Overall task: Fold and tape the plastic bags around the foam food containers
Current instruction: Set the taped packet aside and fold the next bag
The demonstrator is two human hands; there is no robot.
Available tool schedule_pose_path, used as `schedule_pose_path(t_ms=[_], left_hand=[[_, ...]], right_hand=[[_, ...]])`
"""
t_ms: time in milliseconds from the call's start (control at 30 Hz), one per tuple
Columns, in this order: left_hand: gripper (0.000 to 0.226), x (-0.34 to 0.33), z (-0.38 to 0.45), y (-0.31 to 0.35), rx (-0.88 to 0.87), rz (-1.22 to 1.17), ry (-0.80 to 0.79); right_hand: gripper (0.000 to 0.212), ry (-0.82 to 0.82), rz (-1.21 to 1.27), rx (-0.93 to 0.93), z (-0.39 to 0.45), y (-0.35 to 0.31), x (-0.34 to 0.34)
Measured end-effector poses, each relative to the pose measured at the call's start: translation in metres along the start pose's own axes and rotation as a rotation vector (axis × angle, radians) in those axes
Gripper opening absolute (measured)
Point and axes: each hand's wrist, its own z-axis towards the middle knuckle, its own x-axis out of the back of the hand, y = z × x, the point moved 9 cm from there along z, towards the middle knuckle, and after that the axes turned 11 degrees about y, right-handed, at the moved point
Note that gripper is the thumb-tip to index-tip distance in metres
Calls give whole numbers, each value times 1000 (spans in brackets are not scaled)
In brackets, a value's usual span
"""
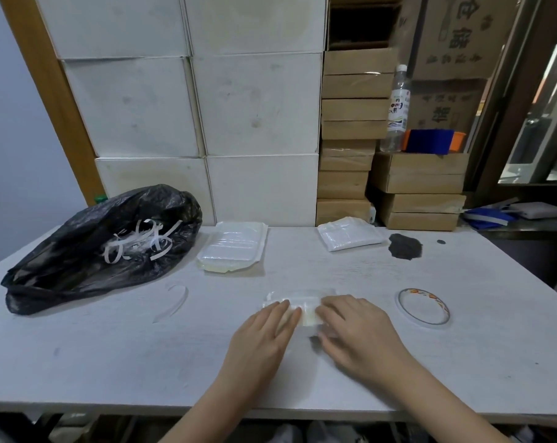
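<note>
A small foam container wrapped in clear plastic (298,302) lies on the white table (111,353), in front of me. My left hand (264,334) rests flat on its left part with straight fingers. My right hand (357,327) presses down on its right part, fingers extended. Most of the package is hidden under both hands. A roll of clear tape (424,307) lies flat to the right of my right hand. A stack of bagged foam containers (232,247) sits farther back, and another wrapped package (350,236) lies at the back right.
A black rubbish bag (88,251) with white paper strips lies at the left. A loose strip of clear tape (175,302) curls on the table. A dark stain (405,246) marks the back right. White and brown boxes (350,129) and a bottle (398,110) stand behind.
</note>
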Motion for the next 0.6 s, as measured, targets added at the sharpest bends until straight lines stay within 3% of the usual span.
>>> schedule_pose_path(t_ms=[67,167,233,300,333,400,500,600], left_hand=[[43,-3,2,-2,23,-39,-19],[43,-5,3,-2,37,-105,-13],[46,-5,3,-1,38,-110,-23],[51,-6,3,-2,53,-119,-32],[51,-6,3,-1,59,-107,-38],[49,-6,3,-2,73,-83,-33],[39,-6,3,-6,78,-46,17],[41,-5,3,-2,32,24,33]], right_hand=[[43,-109,25,-19,-14,5,-9],[61,-199,155,-59,-35,7,-17],[65,-155,452,-346,-38,23,-10],[53,-43,818,-719,-32,41,-3],[47,42,903,-818,-27,50,4],[50,118,799,-729,-5,47,21],[55,22,266,-252,20,1,20],[87,-211,77,-293,7,-8,-17]])
